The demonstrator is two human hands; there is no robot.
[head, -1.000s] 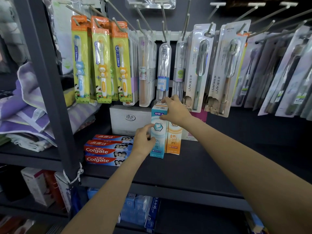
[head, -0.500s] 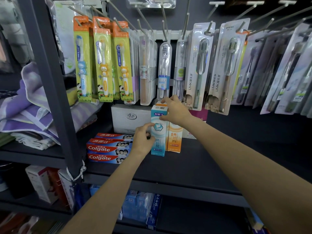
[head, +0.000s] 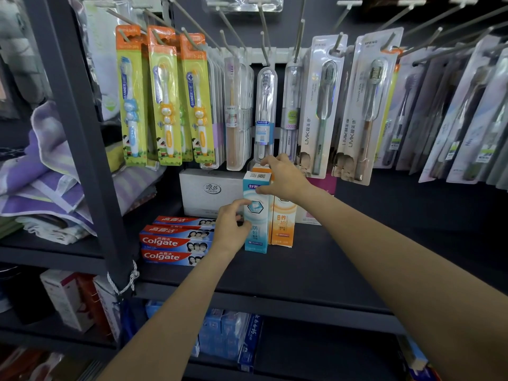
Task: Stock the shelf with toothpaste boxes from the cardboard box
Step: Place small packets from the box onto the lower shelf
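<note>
A blue toothpaste box (head: 258, 232) stands upright on the dark shelf (head: 316, 259). My left hand (head: 232, 224) grips its left side at mid-height. An orange toothpaste box (head: 283, 224) stands upright just right of it, touching. My right hand (head: 280, 177) rests over the tops of both boxes, thumb on the blue box's front, fingers reaching over the orange one. To the left, three red Colgate boxes (head: 176, 243) lie flat in a stack. The cardboard box is out of view.
Packaged toothbrushes (head: 165, 97) hang on pegs just above the boxes. A white carton (head: 209, 191) stands behind them. A dark upright post (head: 82, 138) divides off folded towels (head: 41, 188) at left. More boxes sit on the lower shelf (head: 225, 336).
Both hands have stayed on the upright boxes with almost no movement. Only the view has shifted slightly.
</note>
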